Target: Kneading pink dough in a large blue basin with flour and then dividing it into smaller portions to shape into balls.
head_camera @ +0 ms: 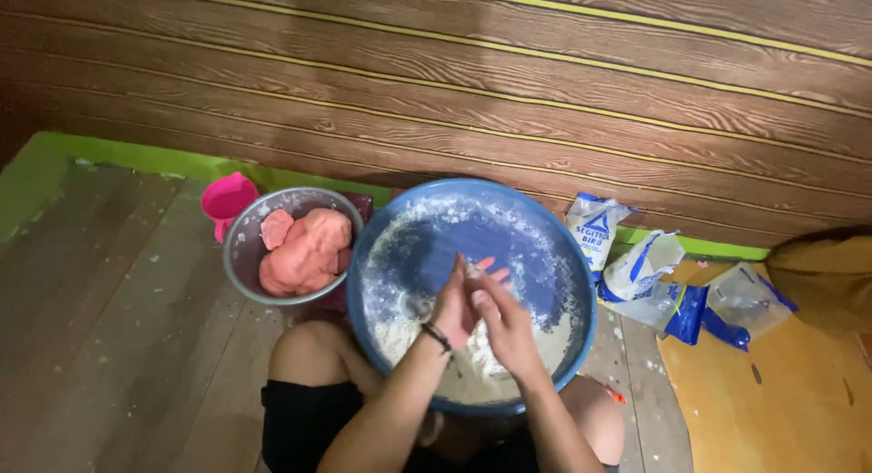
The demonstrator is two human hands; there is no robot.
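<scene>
Flour (427,332) lies loose in the blue basin (554,255) resting on your lap, dusting its inner wall. Your left hand (454,305) and right hand (504,323) are pressed together above it, fingers rubbing, floury; a dark band circles the left wrist. Just beside the basin, a metal bowl (245,246) holds pink dough (304,250). Flour bags (654,273) lie on the floor to your right.

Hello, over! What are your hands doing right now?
Left hand and right hand rubbing together over big round blue basin. White flour inside. Nothing blocking.
</scene>
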